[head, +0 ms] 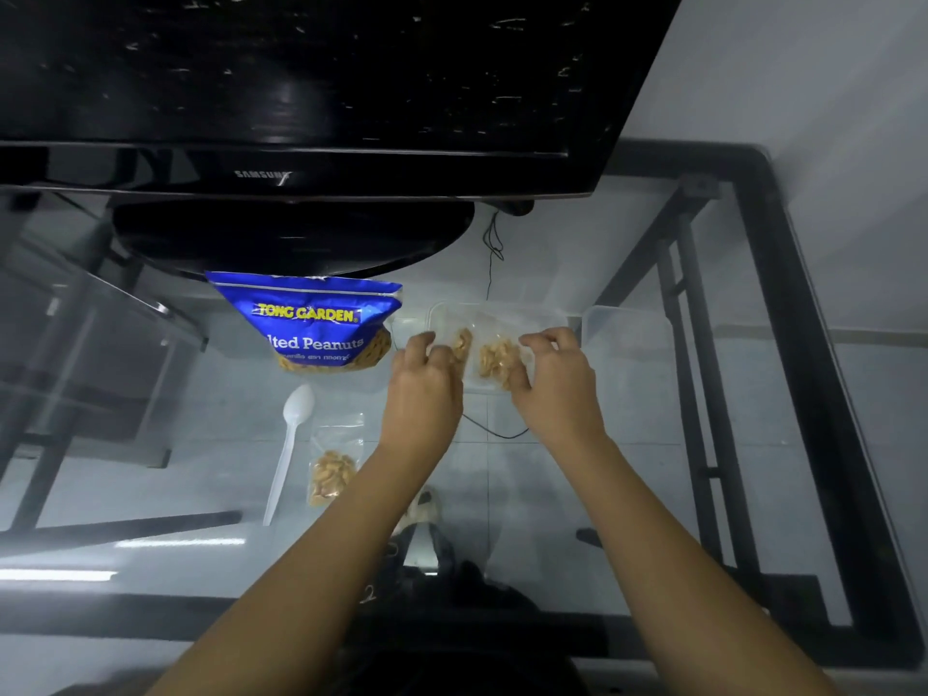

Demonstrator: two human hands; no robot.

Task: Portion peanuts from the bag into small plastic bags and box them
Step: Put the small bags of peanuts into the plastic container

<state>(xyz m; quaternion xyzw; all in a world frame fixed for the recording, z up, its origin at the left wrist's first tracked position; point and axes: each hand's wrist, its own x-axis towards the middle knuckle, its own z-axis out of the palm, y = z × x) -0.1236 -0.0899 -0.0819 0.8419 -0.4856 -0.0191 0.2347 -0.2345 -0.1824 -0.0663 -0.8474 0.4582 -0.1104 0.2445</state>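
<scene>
I see a glass table (627, 444) with a black frame, a dark Samsung television (301, 92) at its far side. In the clear box (502, 313), two small bags of peanuts blur together; my left hand (424, 379) and right hand (557, 379) pinch them, curled fingers hiding the edges. The blue peanut bag (311, 319) lies mouth away from me. A filled small bag (332, 464) and white spoon (286, 444) lie lengthwise toward me.

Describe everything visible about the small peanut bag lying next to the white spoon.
The small peanut bag is clear plastic, roughly rectangular, lying flat on the glass table just right of the white plastic spoon. Tan peanuts fill its nearer half; the farther end looks flat and empty. Neither hand touches it; the left forearm passes close on its right. Whether it is sealed cannot be told.
</scene>
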